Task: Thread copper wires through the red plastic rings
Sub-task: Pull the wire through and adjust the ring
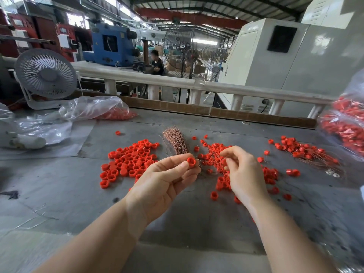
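Hands: two are seen, close together but apart, raised above the grey table (59, 194).
Left hand (165, 182): one red plastic ring (191, 161) is pinched between thumb and fingers, its open end turned toward the camera.
Right hand (243, 174): the fingers are curled at the ring's 3 o'clock; whether a wire is pinched cannot be told.
Ring heaps: three are counted. An unthreaded heap (130, 162) lies at 9 o'clock from the held ring, a wired heap (220, 154) under and behind the right hand, and a smaller wired cluster (301, 149) at 3 o'clock, well apart.
Stray rings: several lie singly between the heaps; an exact count cannot be made.
Ring look: short red cylinders, hollow, with thick walls.
Copper wires: one fanned bundle (175, 138) lies at 12 o'clock from the left hand, thin pinkish strands spreading away from the person.
Bags: a clear plastic bag (94, 109) at 10 o'clock holds red rings at its far end; clear bags at the right edge (348, 123) are packed with red rings.
Fan: one small white desk fan (46, 75) stands at the table's 10 o'clock corner.
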A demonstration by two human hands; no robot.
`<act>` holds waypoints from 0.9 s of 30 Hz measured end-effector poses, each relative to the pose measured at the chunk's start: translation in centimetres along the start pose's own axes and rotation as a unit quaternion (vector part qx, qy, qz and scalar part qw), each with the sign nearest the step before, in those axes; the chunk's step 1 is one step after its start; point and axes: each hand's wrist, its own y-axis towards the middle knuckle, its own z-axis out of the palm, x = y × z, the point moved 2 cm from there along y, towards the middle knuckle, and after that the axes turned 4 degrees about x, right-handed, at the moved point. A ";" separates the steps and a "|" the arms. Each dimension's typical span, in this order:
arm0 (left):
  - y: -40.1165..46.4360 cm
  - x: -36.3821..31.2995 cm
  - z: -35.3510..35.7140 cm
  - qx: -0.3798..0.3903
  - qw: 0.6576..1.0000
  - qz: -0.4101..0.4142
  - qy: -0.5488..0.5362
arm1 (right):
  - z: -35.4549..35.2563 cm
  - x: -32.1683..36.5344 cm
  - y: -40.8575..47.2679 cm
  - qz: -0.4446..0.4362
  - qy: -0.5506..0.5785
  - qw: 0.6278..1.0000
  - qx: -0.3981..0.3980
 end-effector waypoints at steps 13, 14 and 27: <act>0.0 -0.1 -0.2 -0.004 1.000 0.006 0.004 | 1.0 2.1 -1.0 0.075 0.323 0.936 0.117; 0.0 -0.1 -0.2 -0.005 1.000 0.007 0.004 | 1.0 2.2 -1.0 0.075 0.338 0.930 0.122; 0.1 -0.1 -0.1 -0.004 1.000 0.019 0.002 | 1.0 3.0 -1.1 0.072 0.474 0.863 0.163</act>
